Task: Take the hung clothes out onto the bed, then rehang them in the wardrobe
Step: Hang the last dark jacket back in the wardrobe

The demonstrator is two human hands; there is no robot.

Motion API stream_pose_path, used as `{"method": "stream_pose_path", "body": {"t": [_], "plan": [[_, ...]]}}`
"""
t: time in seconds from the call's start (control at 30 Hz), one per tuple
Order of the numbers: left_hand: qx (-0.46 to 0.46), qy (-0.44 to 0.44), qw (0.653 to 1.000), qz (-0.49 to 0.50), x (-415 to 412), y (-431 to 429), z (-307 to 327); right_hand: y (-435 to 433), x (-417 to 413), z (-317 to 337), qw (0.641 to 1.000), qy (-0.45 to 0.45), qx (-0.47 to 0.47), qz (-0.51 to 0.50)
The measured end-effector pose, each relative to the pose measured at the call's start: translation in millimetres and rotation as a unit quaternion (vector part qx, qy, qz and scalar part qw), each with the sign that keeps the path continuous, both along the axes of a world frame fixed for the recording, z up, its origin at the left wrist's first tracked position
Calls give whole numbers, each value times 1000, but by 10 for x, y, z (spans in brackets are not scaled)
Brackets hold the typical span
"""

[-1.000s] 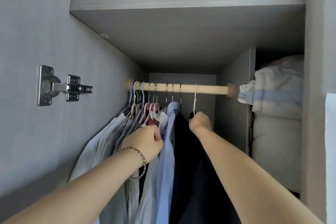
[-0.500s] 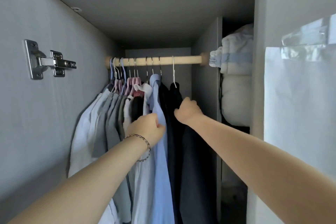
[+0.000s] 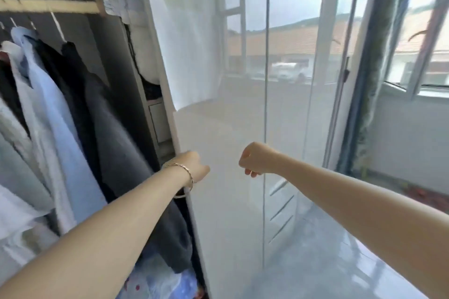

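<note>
I judged myself at the first step: the hung clothes (image 3: 56, 109) were on the wooden rail (image 3: 48, 5), far left inside the wardrobe. My view faced the white wardrobe door (image 3: 218, 201) and the window (image 3: 286, 43) beyond. My left hand (image 3: 192, 167) was at the door's edge, just beside a dark grey garment (image 3: 114, 128); I could not tell whether it gripped anything. My right hand (image 3: 257, 160) hovered before the door, curled into a fist around nothing visible. Next, I judged, I needed to reach left, lift a hanger off the rail and find the bed, which was out of sight.
</note>
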State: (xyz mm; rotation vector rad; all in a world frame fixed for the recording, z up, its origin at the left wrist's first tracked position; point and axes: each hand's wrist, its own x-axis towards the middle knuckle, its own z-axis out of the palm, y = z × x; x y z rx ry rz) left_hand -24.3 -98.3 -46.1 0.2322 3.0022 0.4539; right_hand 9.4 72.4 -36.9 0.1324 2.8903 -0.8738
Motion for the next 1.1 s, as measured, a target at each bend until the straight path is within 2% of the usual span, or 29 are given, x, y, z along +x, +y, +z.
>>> {"method": "stream_pose_path", "body": {"t": [0.27, 0.43, 0.57, 0.7, 0.9, 1.1], "plan": [[2, -41, 970, -239, 1530, 1667, -732, 1523, 2263, -892, 982, -92, 46, -158], [-21, -71, 924, -375, 2736, 2485, -1095, 2060, 3777, -1236, 944, -134, 80, -290], [-49, -56, 872, -484, 3662, 2904, -1319, 2158, 4968, -1462, 907, -131, 91, -390], [-61, -63, 809, -581, 4530, 3136, -1457, 2003, 6086, -1628, 853, -155, 41, -497], [-80, -85, 694, -711, 5832, 3155, -1757, 1294, 7684, -1916, 737, -184, -20, -650], [-114, -97, 584, -798, 7076, 2909, -1806, 453, 8944, -1916, 592, -184, -71, -781]]}}
